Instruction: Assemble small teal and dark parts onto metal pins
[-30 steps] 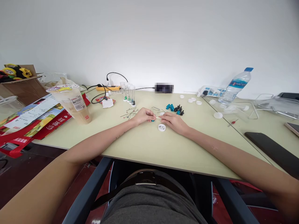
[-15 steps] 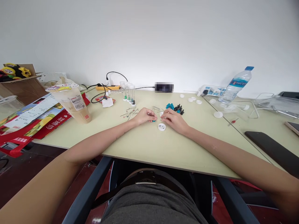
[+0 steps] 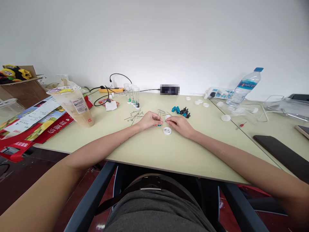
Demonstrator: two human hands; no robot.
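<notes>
At left I see a drink cup (image 3: 78, 108) near a cardboard box (image 3: 25, 91). At right I see a water bottle (image 3: 246, 85) beside a power strip (image 3: 221, 93).

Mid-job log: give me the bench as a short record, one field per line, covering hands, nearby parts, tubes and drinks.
Left hand: fingertips pinched at a small blue piece, mostly hidden
Right hand: fingertips close to the left hand's; anything held is too small to tell
Nearest container: shallow round white cap holding tiny dark bits
Loose parts: thin metal rods by the left hand; blue pieces and black pieces beyond the right
Tubes: clear plastic tubes, standing clustered
Drinks: plastic cup of pale brown drink, left; blue-capped clear water bottle, right
</notes>
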